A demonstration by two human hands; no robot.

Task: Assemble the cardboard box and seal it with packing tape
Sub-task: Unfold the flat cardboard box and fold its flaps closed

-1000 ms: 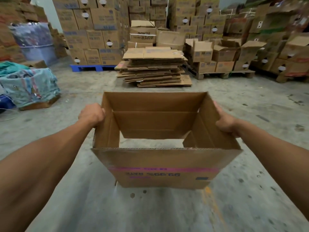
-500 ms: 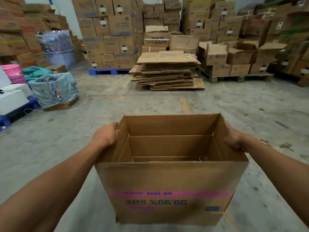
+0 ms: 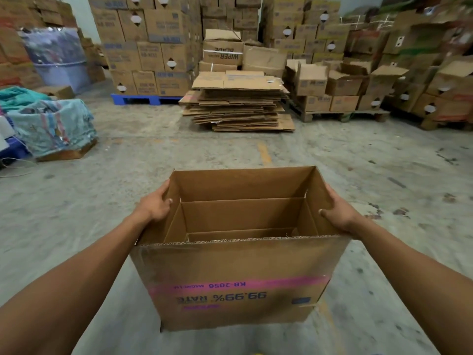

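Held upright in front of the body, above the concrete floor [image 3: 358, 160]: the cardboard box [image 3: 238, 278], opened into a square tube, open end up, printing on the near wall upside down. Clamped on its 2 short sides: left hand [image 3: 156, 204] wrapped over the left wall's upper edge, thumb inside and fingers outside; right hand [image 3: 337, 211] likewise gripping the right wall, thumb tip showing on the inner face. Inside, flap panels visible low down, though whether they closed the base fully could not be told. No packing tape in view. Behind, well apart, a stack of flattened cartons [image 3: 238, 103] and pallets of stacked boxes [image 3: 148, 55]. Judged to be the squaring-up stage, with all taping undone. Best done by keeping equal pressure on both short walls so the corners stayed at right angles, setting the box down on the flat floor, folding the 2 short flaps before the 2 long ones, and pressing the seam edges flush before any tape. Uneven grip likely to skew the tube and leave a gaping seam.
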